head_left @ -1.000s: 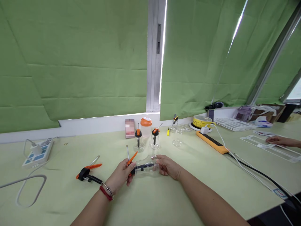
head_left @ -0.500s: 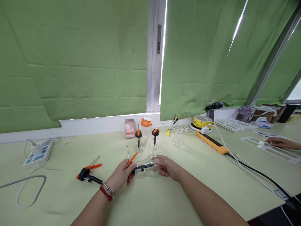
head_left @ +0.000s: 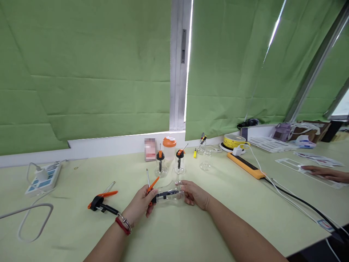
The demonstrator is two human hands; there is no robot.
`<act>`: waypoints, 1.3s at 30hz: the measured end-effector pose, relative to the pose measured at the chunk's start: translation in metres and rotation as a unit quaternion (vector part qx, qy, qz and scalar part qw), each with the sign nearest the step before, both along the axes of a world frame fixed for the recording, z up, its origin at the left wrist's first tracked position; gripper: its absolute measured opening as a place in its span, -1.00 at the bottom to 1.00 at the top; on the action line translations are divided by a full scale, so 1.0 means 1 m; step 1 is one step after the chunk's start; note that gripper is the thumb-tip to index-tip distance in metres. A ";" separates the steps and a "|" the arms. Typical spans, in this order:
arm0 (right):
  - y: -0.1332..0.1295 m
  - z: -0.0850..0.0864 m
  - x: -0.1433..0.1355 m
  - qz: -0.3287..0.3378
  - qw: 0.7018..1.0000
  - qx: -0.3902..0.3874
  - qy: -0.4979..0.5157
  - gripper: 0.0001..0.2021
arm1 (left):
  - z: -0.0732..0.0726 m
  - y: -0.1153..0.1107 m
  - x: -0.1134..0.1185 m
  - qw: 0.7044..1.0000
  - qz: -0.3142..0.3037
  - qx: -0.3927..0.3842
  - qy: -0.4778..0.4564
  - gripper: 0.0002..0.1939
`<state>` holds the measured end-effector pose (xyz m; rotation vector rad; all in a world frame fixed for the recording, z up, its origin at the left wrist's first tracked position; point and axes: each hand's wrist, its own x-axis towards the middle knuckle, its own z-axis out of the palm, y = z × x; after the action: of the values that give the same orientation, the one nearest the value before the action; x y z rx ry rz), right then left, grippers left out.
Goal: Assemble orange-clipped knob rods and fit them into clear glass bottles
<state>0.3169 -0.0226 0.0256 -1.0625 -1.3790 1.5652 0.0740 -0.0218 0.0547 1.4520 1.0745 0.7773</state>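
Observation:
A clear glass bottle (head_left: 176,186) lies sideways between my hands, its wide base in my right hand (head_left: 195,194). My left hand (head_left: 144,200) grips the black and orange pump top (head_left: 153,186) at the bottle's neck; the black tube reaches inside the glass. Another pump top (head_left: 99,202) with an orange lever lies on the table left of my left hand. Behind the hands stand two glass bottles (head_left: 160,168) (head_left: 179,167) with black and orange tops on. An open glass bottle (head_left: 205,162) is to their right.
An orange-lidded cup (head_left: 169,147) and a pink box (head_left: 150,150) stand by the wall. At left is a white power strip (head_left: 45,178); at right, an orange one (head_left: 245,166) with cables. Another person's hand (head_left: 324,172) rests on white strips (head_left: 289,164) at the far right.
My hands and the bottle hold almost the same pose. At the far right, the other person's hand has moved slightly left and down, and the white strips under it have shifted.

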 end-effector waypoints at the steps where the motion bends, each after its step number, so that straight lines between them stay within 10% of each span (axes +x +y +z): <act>1: 0.000 0.000 0.000 0.002 1.000 0.003 0.003 -0.56 | 0.000 0.000 0.000 1.000 0.000 0.003 0.003 -0.58; 23: 0.003 -0.007 -0.001 -0.027 0.997 0.073 -0.025 -0.43 | 0.013 -0.005 0.003 0.997 0.066 0.032 -0.010 -0.57; 31: -0.006 0.003 -0.005 -0.033 0.922 0.325 -0.209 -0.53 | 0.011 -0.006 0.004 0.996 0.061 0.067 -0.017 -0.59; 39: -0.010 0.002 -0.018 -0.056 0.891 0.318 -0.318 -0.07 | 0.014 -0.013 0.005 0.990 -0.052 0.110 -0.067 -0.68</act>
<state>0.2994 -0.0323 0.0275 -1.2344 -2.0276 0.5752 0.0787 -0.0351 0.0686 1.6026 0.8256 0.9269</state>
